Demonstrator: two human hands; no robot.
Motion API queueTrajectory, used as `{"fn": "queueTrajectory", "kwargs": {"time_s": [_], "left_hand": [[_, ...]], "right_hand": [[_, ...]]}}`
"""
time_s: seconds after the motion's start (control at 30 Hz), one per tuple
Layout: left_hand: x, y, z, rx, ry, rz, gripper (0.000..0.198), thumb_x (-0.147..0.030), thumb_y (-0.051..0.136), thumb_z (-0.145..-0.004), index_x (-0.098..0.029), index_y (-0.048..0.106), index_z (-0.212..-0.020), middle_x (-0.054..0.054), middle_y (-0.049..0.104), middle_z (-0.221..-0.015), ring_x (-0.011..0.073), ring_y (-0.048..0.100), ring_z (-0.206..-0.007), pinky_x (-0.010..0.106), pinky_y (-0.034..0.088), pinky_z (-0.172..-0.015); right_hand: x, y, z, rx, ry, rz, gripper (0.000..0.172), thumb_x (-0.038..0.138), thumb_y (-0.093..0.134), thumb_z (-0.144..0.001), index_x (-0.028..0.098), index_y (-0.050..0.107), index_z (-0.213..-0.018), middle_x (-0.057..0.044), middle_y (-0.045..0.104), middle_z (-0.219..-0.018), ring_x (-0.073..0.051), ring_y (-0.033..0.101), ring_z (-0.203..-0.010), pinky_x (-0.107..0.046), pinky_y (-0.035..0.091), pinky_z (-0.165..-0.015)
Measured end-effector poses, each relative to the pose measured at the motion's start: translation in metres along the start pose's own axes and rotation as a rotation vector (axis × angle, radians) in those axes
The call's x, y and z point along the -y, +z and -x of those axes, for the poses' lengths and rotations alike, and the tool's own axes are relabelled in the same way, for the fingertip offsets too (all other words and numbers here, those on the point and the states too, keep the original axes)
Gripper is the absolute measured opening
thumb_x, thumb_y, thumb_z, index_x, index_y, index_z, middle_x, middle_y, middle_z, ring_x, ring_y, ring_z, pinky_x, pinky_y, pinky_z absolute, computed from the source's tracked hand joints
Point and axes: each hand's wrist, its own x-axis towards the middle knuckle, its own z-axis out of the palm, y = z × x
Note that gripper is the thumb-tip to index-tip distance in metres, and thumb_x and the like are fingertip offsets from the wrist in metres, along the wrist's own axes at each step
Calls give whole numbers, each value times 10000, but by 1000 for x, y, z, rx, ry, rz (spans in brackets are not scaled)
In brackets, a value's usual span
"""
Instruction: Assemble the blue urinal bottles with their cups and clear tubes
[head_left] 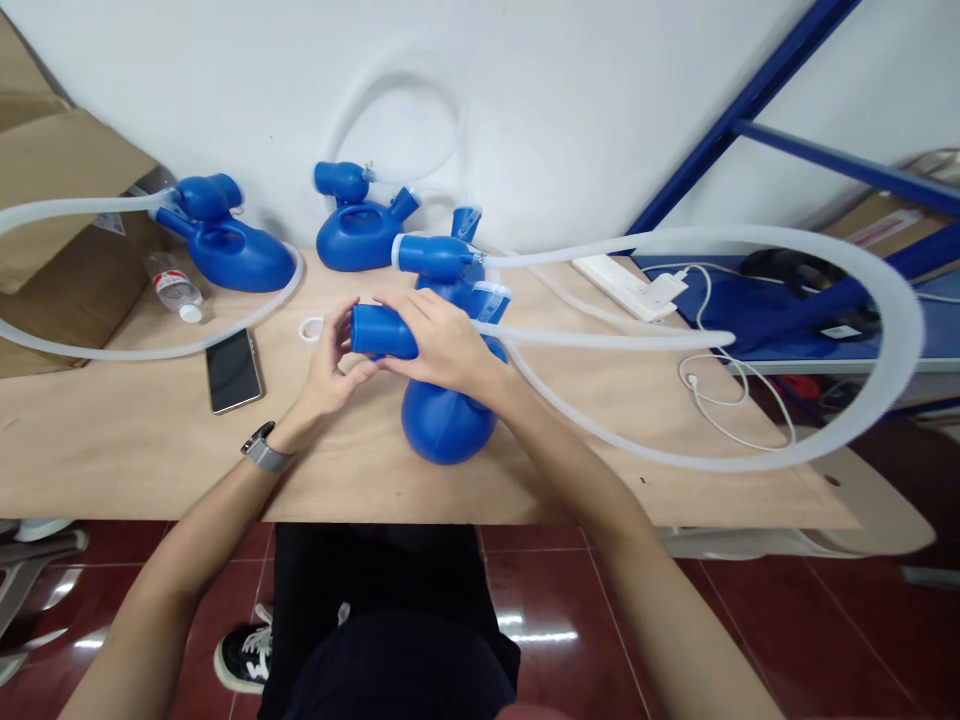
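Note:
A blue plastic urinal bottle (448,425) stands on the table in front of me. Above it lies its blue funnel cup (373,332), on its side with the wide end to the left. My right hand (444,342) is wrapped over the cup from above. Around the wide end curl the fingers and thumb of my left hand (330,362); their tips are partly hidden. A clear hose (585,340) runs right from the cup's narrow end. Just left of my left hand lies a white ring (309,329). Directly behind is another cup (431,256) on a second bottle, mostly hidden.
More blue urinal bottles (240,255) (356,238) stand along the wall. A phone (233,370), a water bottle (177,288) and a cardboard box (67,240) are left. Hoses loop past the right table edge, near a power strip (619,284), cable and blue metal frame (739,110).

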Motion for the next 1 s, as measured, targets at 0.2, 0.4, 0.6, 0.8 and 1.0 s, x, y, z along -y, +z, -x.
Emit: {"fn": "queueTrajectory", "kwargs": {"time_s": [0.2,0.4,0.6,0.8,1.0], "left_hand": [[22,-10,-3,-259,-66,-65,595,-735,736,-883,-275,561,-1217,67,631,-1133,247,669,-1053,342,592,-840],[29,-24,-8,-396,-153,-45,478,-612,694,-922,-291,536,-1239,67,612,-1132,236,649,-1044,323,596,-796],[15,-15,-13,-474,-254,266,387,-571,661,-877,-299,513,-1109,42,604,-1092,203,665,-905,264,578,-615],[17,-14,-16,-494,-215,469,428,-418,804,-750,-255,538,-1042,10,584,-983,143,606,-760,196,537,-515],[14,-6,-13,-454,-233,406,400,-413,778,-740,-254,558,-1034,1,557,-978,141,604,-765,199,554,-523]], "right_hand": [[-9,-9,-1,-6,6,33,604,460,674,-1043,170,550,-1558,-201,625,-1512,-385,549,-1407,-579,462,-1176],[-12,-7,0,-110,84,125,313,325,487,-1126,188,768,-1152,-172,720,-1227,-348,599,-1230,-509,497,-1041],[-14,-7,-3,20,324,-126,395,476,505,-1135,176,751,-1066,-109,779,-1022,-262,722,-954,-372,520,-863],[-27,-10,-5,100,363,-684,397,496,472,-1141,193,683,-995,-58,773,-995,-189,726,-875,-316,543,-842],[-43,-4,-6,132,406,-962,360,436,610,-1088,190,659,-830,-38,715,-828,-146,655,-733,-239,474,-604]]}}
